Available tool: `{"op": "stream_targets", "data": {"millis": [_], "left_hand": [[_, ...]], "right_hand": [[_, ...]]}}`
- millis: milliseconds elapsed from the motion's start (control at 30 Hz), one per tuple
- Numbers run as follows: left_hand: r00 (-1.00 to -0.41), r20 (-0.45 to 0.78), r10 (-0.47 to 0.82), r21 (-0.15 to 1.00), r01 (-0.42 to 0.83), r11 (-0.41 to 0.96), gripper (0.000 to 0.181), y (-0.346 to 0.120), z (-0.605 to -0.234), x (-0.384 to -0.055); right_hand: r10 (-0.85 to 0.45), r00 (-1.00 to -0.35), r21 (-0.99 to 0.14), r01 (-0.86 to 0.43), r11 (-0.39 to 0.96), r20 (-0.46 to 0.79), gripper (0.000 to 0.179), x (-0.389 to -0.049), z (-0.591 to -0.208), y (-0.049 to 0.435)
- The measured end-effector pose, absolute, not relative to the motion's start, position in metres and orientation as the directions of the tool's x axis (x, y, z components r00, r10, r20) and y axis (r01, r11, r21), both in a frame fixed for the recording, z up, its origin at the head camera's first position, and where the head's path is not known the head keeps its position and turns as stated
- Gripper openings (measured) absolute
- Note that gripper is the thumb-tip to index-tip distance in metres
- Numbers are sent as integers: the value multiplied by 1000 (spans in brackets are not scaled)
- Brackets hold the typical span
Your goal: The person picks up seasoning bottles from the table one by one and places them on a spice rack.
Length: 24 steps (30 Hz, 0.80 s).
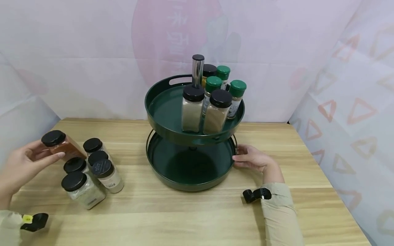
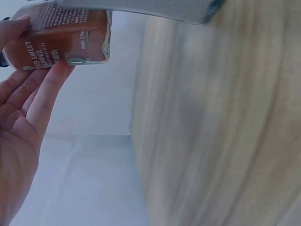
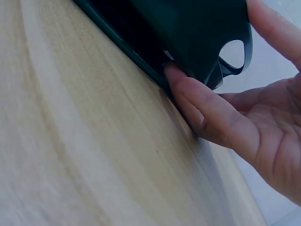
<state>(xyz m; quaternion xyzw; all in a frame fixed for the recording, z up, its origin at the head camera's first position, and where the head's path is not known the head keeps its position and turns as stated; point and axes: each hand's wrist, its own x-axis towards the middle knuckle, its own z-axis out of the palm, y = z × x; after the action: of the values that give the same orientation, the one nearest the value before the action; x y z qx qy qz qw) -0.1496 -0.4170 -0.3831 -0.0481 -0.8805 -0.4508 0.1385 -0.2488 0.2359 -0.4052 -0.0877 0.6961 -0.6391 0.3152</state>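
Note:
At the left, my left hand (image 1: 23, 167) pinches a spice jar of red powder (image 1: 69, 148) with a black lid between thumb and fingers. The jar tilts in the head view, and its label (image 2: 40, 54) reads "sweet pepper" in the left wrist view. My right hand (image 1: 253, 158) grips the right edge of a dark green two-tier rack (image 1: 192, 186), at its lower tray. In the right wrist view the thumb and fingers of that hand (image 3: 235, 117) sit around the tray's rim; part of the fingers is hidden behind it.
Several black-lidded spice jars (image 1: 87, 194) stand close together beside my left hand. The rack's upper tray (image 1: 166, 106) carries black-lidded jars (image 1: 192, 112) and green-capped bottles (image 1: 236, 94) on its right half, around a metal post (image 1: 198, 70). A white cloth backdrop (image 1: 101, 85) borders the wooden table (image 1: 172, 218).

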Motion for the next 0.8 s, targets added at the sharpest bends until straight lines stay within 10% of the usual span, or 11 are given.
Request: {"op": "stream_targets", "data": {"millis": [800], "left_hand": [[-873, 485, -44, 653, 329, 682, 58, -379, -330, -147]], "right_hand": [[-516, -787, -941, 284, 186, -340, 88, -251, -405, 236]]}}
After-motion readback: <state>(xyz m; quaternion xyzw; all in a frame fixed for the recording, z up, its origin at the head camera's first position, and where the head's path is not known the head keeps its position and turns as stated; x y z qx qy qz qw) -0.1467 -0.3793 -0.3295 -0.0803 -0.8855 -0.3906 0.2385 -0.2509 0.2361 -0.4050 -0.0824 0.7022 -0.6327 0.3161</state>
